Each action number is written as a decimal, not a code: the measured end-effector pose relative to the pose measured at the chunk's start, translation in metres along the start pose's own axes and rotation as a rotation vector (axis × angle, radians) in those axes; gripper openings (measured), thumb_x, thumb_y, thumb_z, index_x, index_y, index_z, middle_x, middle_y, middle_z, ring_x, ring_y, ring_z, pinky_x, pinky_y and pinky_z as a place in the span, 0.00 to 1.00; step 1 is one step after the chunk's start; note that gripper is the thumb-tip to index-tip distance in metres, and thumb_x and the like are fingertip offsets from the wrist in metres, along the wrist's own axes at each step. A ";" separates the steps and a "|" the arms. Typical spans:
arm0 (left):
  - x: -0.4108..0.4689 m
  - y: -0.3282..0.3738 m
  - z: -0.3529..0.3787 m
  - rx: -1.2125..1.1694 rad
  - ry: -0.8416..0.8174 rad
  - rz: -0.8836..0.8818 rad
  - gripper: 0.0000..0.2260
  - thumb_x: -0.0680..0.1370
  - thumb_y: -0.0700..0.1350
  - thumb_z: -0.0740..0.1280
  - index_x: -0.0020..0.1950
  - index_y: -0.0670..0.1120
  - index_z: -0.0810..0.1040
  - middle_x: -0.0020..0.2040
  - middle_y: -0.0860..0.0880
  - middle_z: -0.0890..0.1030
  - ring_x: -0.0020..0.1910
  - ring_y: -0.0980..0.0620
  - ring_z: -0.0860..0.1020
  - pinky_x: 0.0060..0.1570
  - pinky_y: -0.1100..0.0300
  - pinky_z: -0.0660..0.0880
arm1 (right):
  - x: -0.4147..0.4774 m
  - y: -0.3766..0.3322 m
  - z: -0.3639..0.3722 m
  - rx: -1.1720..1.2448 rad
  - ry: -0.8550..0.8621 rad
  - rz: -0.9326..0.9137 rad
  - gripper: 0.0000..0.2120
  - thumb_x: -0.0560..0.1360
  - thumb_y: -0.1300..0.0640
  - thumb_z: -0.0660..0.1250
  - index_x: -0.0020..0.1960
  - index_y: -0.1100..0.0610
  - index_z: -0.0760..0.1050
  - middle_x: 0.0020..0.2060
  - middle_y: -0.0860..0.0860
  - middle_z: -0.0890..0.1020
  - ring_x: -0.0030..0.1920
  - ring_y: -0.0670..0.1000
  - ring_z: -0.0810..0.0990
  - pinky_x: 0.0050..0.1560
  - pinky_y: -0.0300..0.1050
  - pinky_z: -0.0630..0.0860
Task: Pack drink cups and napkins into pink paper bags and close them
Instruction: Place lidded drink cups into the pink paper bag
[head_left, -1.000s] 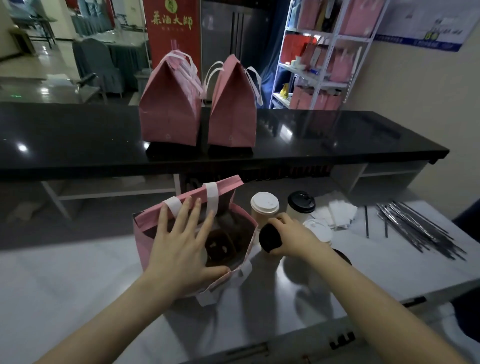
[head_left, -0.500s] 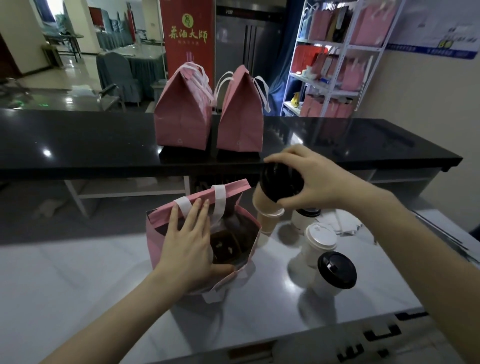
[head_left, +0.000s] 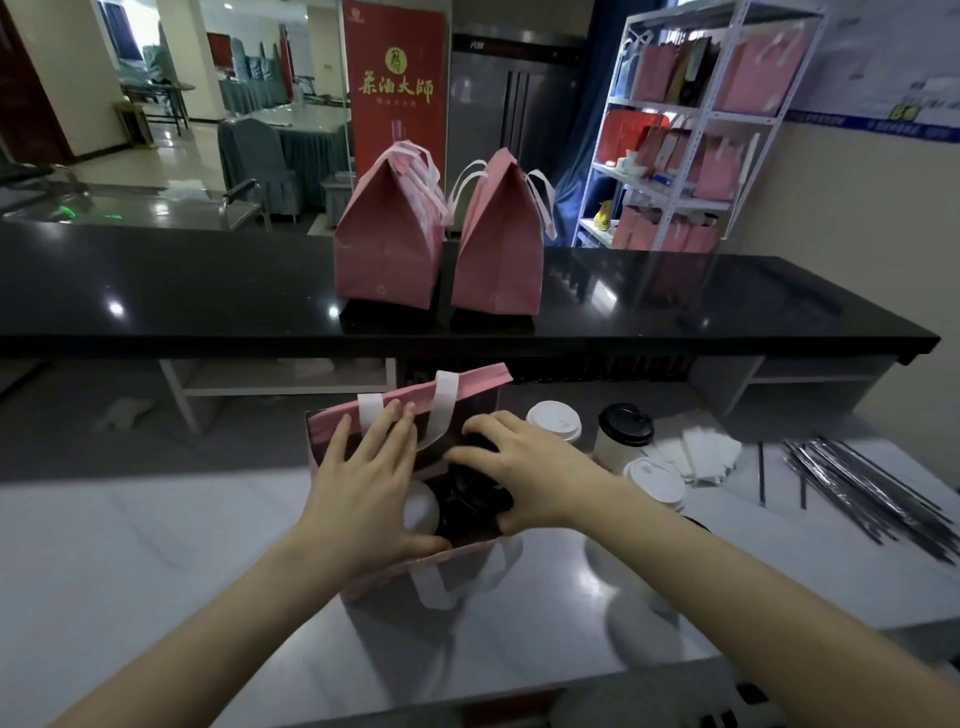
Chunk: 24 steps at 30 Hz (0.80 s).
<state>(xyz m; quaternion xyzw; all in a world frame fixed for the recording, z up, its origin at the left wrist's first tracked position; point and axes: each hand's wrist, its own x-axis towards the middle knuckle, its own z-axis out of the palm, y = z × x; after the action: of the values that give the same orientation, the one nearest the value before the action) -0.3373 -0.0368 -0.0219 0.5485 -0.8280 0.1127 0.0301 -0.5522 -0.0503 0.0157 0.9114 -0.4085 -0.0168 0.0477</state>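
Observation:
An open pink paper bag (head_left: 405, 405) with white handles stands on the white table in front of me. My left hand (head_left: 363, 488) lies flat on its left rim, fingers spread, holding it open. My right hand (head_left: 524, 478) reaches into the bag's mouth from the right, gripping a black-lidded cup (head_left: 475, 501) inside. A white-lidded cup (head_left: 420, 512) sits in the bag beside it. On the table to the right stand a white-lidded cup (head_left: 555, 421), a black-lidded cup (head_left: 623, 431) and another white-lidded cup (head_left: 655, 480). Folded white napkins (head_left: 698, 453) lie behind them.
Two closed pink bags (head_left: 387, 244) (head_left: 498, 244) stand on the black counter (head_left: 156, 291) behind the table. A pile of dark wrapped straws (head_left: 872, 483) lies at the right of the table. A white shelf unit (head_left: 691, 124) holds more pink bags at the back.
My right hand lifted the black-lidded cup off the table, carried it up over the bag and has now lowered it inside. My left hand has stayed on the bag's rim.

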 end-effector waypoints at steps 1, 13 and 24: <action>-0.002 -0.003 0.000 0.009 -0.015 0.008 0.57 0.59 0.79 0.40 0.78 0.43 0.42 0.80 0.46 0.41 0.76 0.48 0.34 0.74 0.40 0.37 | -0.003 0.000 0.004 -0.072 -0.009 -0.034 0.40 0.66 0.47 0.75 0.74 0.49 0.61 0.69 0.53 0.63 0.67 0.55 0.64 0.64 0.50 0.70; -0.017 0.008 0.003 0.069 -0.045 0.055 0.61 0.57 0.81 0.47 0.76 0.42 0.38 0.77 0.42 0.34 0.74 0.44 0.28 0.70 0.35 0.33 | 0.019 -0.020 0.010 -0.137 -0.059 0.054 0.38 0.65 0.47 0.74 0.71 0.52 0.62 0.64 0.55 0.68 0.58 0.56 0.70 0.51 0.50 0.76; -0.016 0.003 0.000 0.103 -0.076 0.033 0.64 0.53 0.84 0.46 0.74 0.41 0.33 0.76 0.42 0.32 0.73 0.44 0.25 0.68 0.33 0.30 | 0.023 -0.009 0.056 -0.026 -0.151 0.164 0.37 0.65 0.49 0.75 0.69 0.52 0.63 0.65 0.57 0.68 0.60 0.60 0.71 0.52 0.53 0.74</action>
<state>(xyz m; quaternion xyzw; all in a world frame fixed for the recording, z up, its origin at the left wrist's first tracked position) -0.3336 -0.0217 -0.0249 0.5394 -0.8306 0.1348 -0.0319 -0.5345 -0.0655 -0.0404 0.8704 -0.4837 -0.0869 0.0297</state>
